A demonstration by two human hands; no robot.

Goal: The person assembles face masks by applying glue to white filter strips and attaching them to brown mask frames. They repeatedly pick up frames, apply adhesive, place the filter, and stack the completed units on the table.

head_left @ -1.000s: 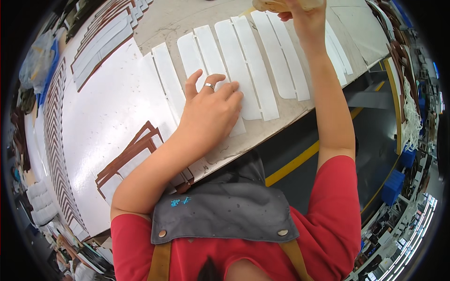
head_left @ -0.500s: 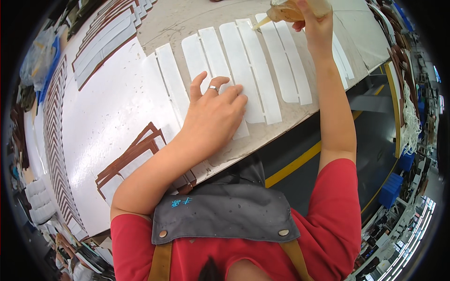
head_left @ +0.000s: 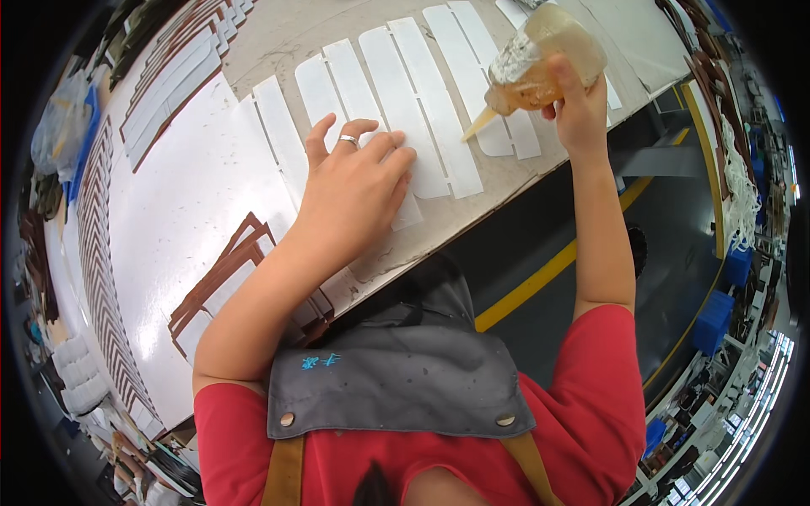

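Observation:
My right hand (head_left: 579, 111) is wrapped round a clear squeeze bottle (head_left: 564, 38) of amber liquid, tilted so its tapered nozzle (head_left: 479, 124) points down and left. The nozzle's tip is at the right edge of a white slotted panel (head_left: 434, 110); whether it touches cannot be told. Several such flat white pieces lie in a slanting row, each split lengthwise by a thin slit. My left hand (head_left: 354, 187) rests on the pieces to the left with fingers spread and bent, a ring on one finger. It partly covers a white piece (head_left: 316, 88) and its neighbours.
Brown-edged white panels (head_left: 215, 295) are heaped by my left forearm. More overlapping panels (head_left: 173, 93) line the far left, beside a long staggered stack (head_left: 105, 278). The worktable's near edge (head_left: 439, 244) slants up to the right. Blue bins (head_left: 714, 322) stand off to the right.
My right hand has brought the bottle nearer, its nozzle moving down along the panel's edge. The view has shifted slightly; my left hand stays spread on the pieces.

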